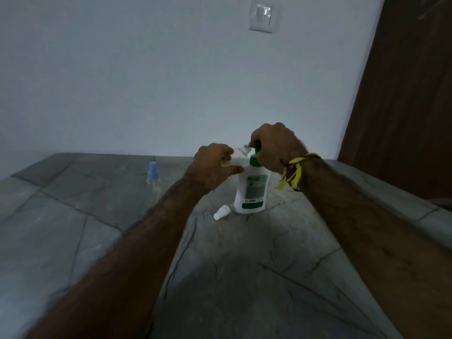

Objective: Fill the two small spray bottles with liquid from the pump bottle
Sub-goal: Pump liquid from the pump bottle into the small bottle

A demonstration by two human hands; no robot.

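A white pump bottle (252, 192) with a green label and green pump head stands upright on the grey stone counter (97, 216). My right hand (276, 148) is closed over the green pump head from above. My left hand (215, 165) holds a small clear spray bottle (238, 159), uncapped, tilted up against the pump's spout. A white spray cap (221, 212) lies on its side on the counter just left of the pump bottle's base. A second small clear spray bottle with a blue cap (152, 174) stands upright to the far left.
The counter ends at a pale wall (146, 81) close behind the bottles. A light switch (263, 17) sits high on the wall. A brown wooden door or panel (403, 106) rises at the right. A yellow thread band (293, 172) hangs from my right wrist.
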